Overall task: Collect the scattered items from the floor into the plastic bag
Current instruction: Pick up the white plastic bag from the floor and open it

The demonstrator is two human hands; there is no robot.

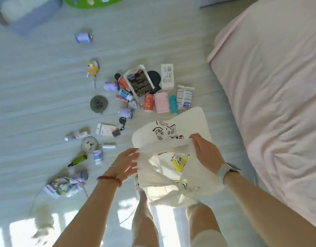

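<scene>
A white plastic bag (171, 139) with black and yellow print hangs in front of me above the floor. My left hand (126, 163) holds its left rim and my right hand (206, 151) grips its right rim, spreading the mouth apart. Several small items lie scattered on the pale floor beyond it: a black printed packet (140, 84), a red can (148, 102), a pink pack (161, 102), a teal tube (173, 104), white boxes (167, 76), lilac cans (111, 86), a round green disc (98, 103) and a green bottle (78, 160).
A bed with pink sheets (271, 86) fills the right side. A lilac can (83, 37) lies apart at the far left. A colourful packet (62, 185) sits near my left forearm. A green round object (93, 1) and a blue-grey cushion (25, 16) are at the top. My legs are below the bag.
</scene>
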